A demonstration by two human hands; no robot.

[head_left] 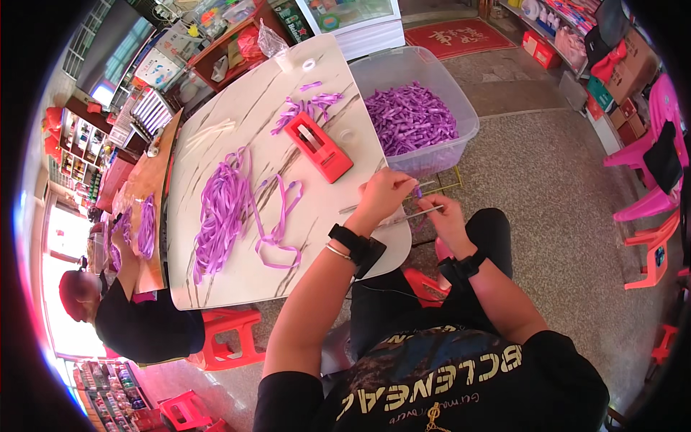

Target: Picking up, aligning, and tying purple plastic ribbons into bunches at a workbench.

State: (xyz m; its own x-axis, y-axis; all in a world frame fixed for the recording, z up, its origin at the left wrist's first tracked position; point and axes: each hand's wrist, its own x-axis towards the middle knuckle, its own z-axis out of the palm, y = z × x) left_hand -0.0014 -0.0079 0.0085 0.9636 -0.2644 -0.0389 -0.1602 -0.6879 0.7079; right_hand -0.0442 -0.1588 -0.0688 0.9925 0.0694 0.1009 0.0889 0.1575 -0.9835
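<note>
My left hand [389, 196] is closed in a pinch above the near right corner of the table, at a small purple ribbon piece [417, 192]. Just right of it, past the table edge, my right hand [450, 222] is closed on a thin greyish rod [414, 214]; its exact kind is too small to tell. Left of my wrist lies a loop of purple ribbon [277, 234], beside a large heap of long purple ribbons [222, 216]. A red tape dispenser [320, 147] sits farther back, with short ribbon pieces [309, 109] behind it.
A clear plastic tub [461, 147] full of purple ribbon pieces stands against the right side of the marble-patterned table [288, 288]. Pale sticks [209, 137] lie at the table's far left. Another person [137, 317] sits at a wooden table on the left. Pink chairs [651, 201] stand right.
</note>
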